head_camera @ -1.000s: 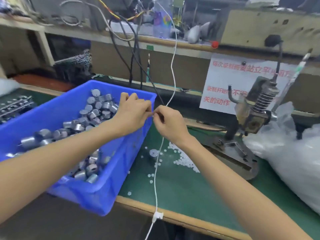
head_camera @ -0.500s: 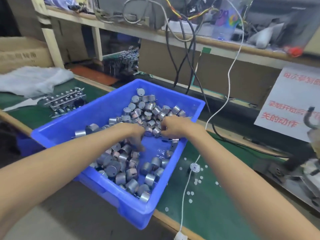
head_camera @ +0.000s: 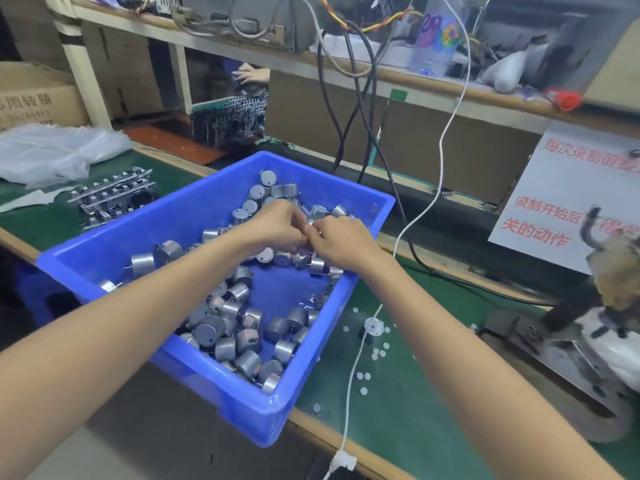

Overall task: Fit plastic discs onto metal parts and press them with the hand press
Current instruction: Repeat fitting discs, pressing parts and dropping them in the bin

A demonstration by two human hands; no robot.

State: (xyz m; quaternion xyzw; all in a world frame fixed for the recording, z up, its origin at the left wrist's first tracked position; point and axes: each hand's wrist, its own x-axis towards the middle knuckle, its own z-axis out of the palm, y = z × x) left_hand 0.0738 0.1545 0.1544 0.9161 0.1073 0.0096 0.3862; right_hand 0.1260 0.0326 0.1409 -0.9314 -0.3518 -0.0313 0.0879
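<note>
Both hands are over the far-right part of the blue bin (head_camera: 346, 199). My left hand (head_camera: 277, 226) and right hand (head_camera: 343, 242) meet w/ fingers curled, tips bunched together. Sth small & silvery shows between the tips, but it's blurred, so I can't tell if either hand actually grips it.

The metal parts (head_camera: 239, 341) are silver cylinders lying loose in the bin: a heap toward the near-right corner, more at the far side under my hands. The bin's near corner sticks out past the near edge of the desk (head_camera: 415, 427). One more cylinder (head_camera: 371, 325) stands alone on the green desk just right of the bin, beside the white cable (head_camera: 443, 147). The plastic discs (head_camera: 363, 375), small & white, are scattered on the desk around it.

The hand press (head_camera: 609, 271) is at the far right, well apart from my hands, blurred. A sign (head_camera: 568, 188) w/ red writing is behind it. Far left: circuit strips (head_camera: 114, 197) & a plastic bag (head_camera: 52, 150).
</note>
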